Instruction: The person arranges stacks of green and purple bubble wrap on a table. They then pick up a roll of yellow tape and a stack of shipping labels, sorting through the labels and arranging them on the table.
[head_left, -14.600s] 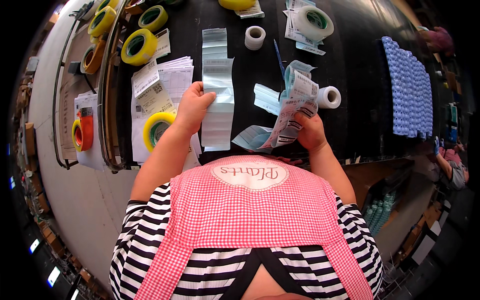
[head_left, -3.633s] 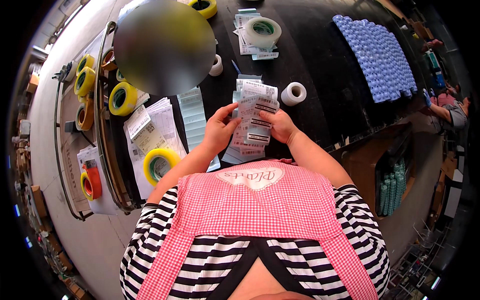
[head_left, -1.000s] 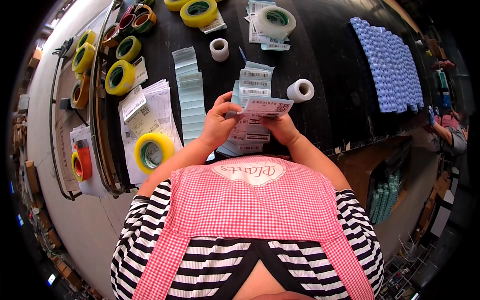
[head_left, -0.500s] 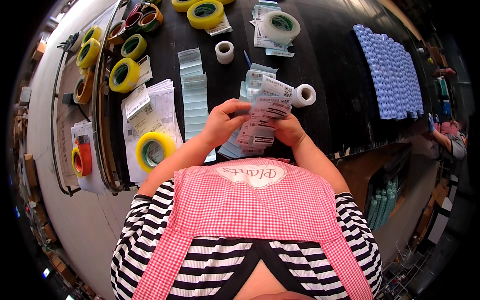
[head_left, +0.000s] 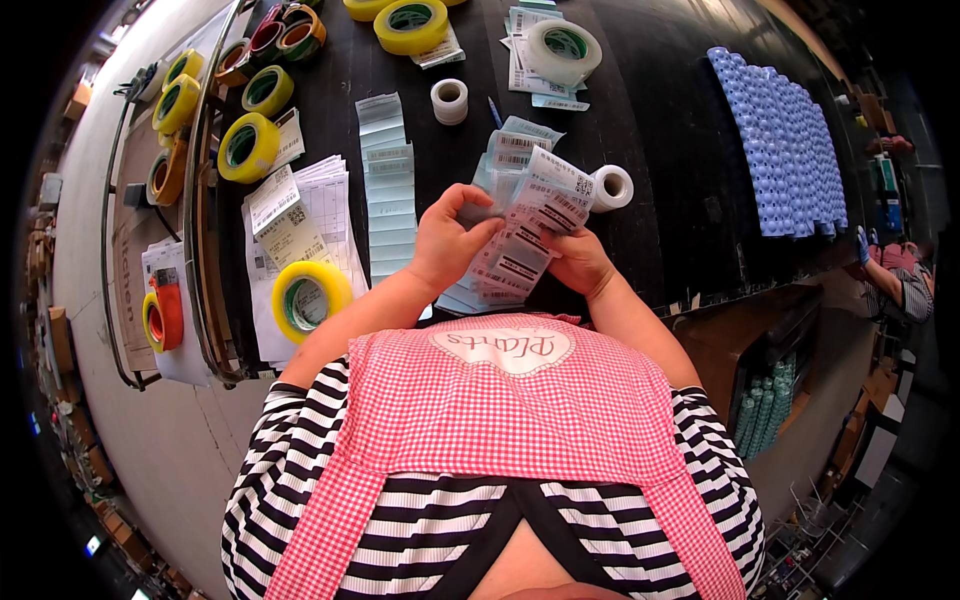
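Your left hand (head_left: 452, 235) and right hand (head_left: 580, 262) are both closed on a fanned stack of barcode labels (head_left: 527, 222), held just above the near edge of the black counter (head_left: 660, 130). Your left thumb and fingers pinch the upper left corner of the stack; your right hand grips it from below on the right side. More loose labels (head_left: 462, 298) lie flat on the counter under your hands.

Just beside the stack on the right sits a small white tape roll (head_left: 612, 187). To the left lies a long pale green label strip (head_left: 389, 180), then a pile of printed sheets (head_left: 300, 215) with a yellow tape roll (head_left: 310, 297) resting on it. Further out stand another small white roll (head_left: 450, 100) and a large clear tape roll (head_left: 563, 50). Far right, a blue sheet of rows of caps (head_left: 785, 140) covers the counter.
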